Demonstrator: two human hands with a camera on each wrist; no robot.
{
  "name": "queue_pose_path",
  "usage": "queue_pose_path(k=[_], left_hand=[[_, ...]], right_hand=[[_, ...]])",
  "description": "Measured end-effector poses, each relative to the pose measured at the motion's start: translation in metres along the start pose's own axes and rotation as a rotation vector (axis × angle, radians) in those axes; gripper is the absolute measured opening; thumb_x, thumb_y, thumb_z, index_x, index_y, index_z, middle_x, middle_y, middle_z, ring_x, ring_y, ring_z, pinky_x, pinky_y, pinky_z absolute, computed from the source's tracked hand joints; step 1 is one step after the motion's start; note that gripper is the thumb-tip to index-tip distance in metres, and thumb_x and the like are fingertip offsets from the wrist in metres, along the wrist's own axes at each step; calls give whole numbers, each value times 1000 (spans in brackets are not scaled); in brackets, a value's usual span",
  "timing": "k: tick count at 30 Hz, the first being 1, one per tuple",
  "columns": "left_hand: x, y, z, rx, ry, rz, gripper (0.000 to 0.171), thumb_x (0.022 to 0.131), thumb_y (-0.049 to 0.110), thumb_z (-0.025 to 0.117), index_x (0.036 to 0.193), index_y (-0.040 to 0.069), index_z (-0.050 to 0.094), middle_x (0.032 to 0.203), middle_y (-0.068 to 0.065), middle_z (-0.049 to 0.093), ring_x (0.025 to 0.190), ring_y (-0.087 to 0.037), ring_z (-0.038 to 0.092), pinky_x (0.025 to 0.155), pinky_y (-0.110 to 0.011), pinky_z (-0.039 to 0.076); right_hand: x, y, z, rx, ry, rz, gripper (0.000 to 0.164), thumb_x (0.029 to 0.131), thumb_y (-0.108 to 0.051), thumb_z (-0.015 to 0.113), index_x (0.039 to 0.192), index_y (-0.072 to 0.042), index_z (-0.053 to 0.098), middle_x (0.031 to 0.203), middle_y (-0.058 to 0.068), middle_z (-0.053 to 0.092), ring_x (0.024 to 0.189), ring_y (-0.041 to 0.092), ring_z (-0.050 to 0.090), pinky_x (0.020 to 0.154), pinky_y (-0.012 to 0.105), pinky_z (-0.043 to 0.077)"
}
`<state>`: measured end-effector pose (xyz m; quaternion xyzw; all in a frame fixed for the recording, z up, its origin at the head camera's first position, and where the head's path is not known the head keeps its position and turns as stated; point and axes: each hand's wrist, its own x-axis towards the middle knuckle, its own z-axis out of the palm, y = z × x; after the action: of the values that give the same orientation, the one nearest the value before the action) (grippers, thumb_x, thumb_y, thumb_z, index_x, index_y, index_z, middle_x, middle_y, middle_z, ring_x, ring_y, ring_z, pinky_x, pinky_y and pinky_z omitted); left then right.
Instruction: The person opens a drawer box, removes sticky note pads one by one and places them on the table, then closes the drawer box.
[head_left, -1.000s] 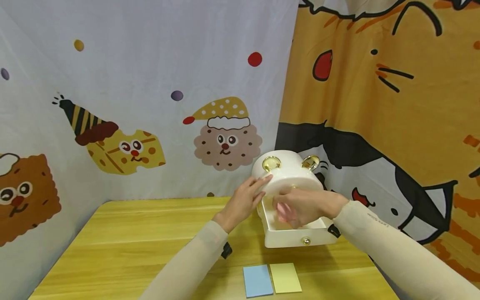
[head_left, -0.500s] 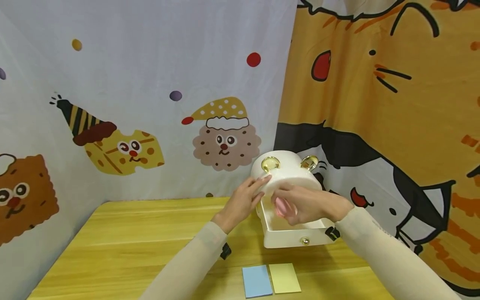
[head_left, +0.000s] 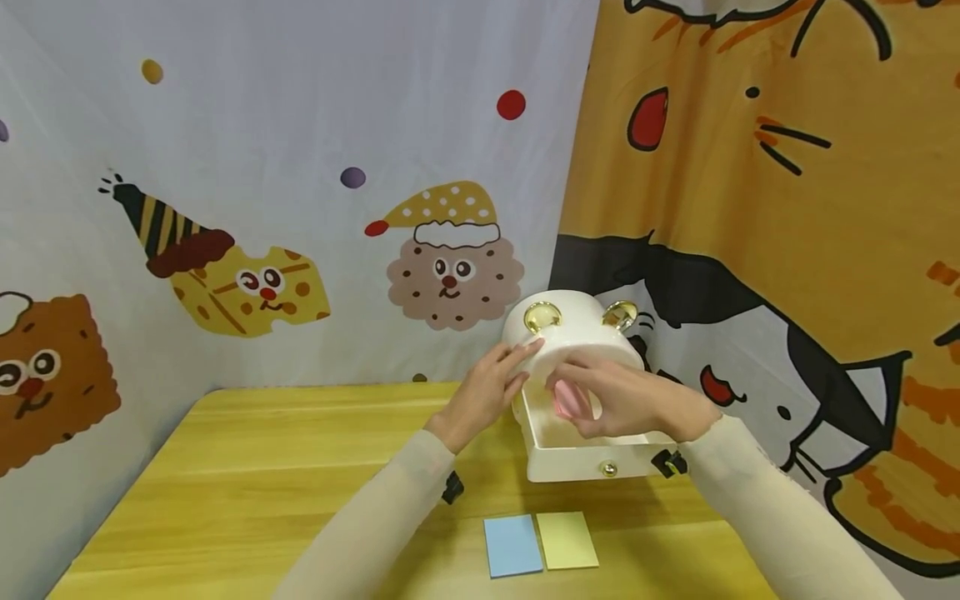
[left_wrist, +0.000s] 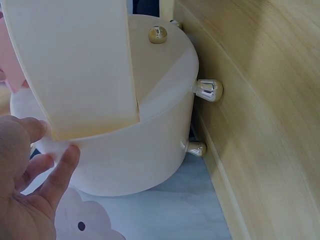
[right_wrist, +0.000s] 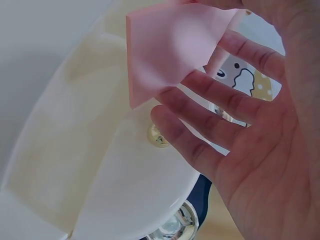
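Note:
A white rounded storage box (head_left: 573, 329) with gold ear-shaped rings stands at the table's back right. Its lower drawer (head_left: 562, 465), with a gold knob, is pulled out toward me. Over the drawer, my right hand (head_left: 626, 398) pinches a pink sticky note pad (head_left: 572, 400) between thumb and fingers. The right wrist view shows the pink pad (right_wrist: 170, 52) bent, with the other fingers spread beneath it. My left hand (head_left: 482, 396) rests on the box's left side. Its fingertips touch the white wall near the drawer opening in the left wrist view.
Near the table's front lie a blue sticky note pad (head_left: 513, 546) and a yellow one (head_left: 567, 540), side by side. Cartoon-printed curtains (head_left: 285, 167) hang behind the wooden table (head_left: 300, 467) and along its right side.
My right hand has risen slightly with the pink pad, and its wrist has shifted a little to the right. The left hand stays on the box. The head view has tilted slightly.

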<state>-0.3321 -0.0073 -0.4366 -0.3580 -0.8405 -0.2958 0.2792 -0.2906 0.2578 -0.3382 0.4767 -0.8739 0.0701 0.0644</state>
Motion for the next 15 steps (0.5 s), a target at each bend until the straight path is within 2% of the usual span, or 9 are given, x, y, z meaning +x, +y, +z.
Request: queue_pose_path(k=[6,9,15], left_hand=[[0,0,0,2,-18,-2,61,116,12,74,174,18,57,122,-14,70,93,-19,66,85,-26,66],[0,-1,-1,-3,-18,1,61,116,12,74,174,17,56,122,-14,70,94,-19,66,85,-27,66],[1,-2,-1,-14,-13,3,61,115,11,74,174,17,57,122,-14,70,94,-20,66,85,-27,66]], right_hand=[[-3,-2,-3,16,17,4,57,86,-13,95,138,-18,74,135,-4,70,100,16,65,84,27,59],[-4,-3,-5,17,31,4,55,87,-15,95,138,-19,76,137,-4,70,98,14,65,83,26,59],[-6,-6,-4,8,60,-4,55,87,-18,96,138,-22,76,139,-6,71,105,12,64,87,29,60]])
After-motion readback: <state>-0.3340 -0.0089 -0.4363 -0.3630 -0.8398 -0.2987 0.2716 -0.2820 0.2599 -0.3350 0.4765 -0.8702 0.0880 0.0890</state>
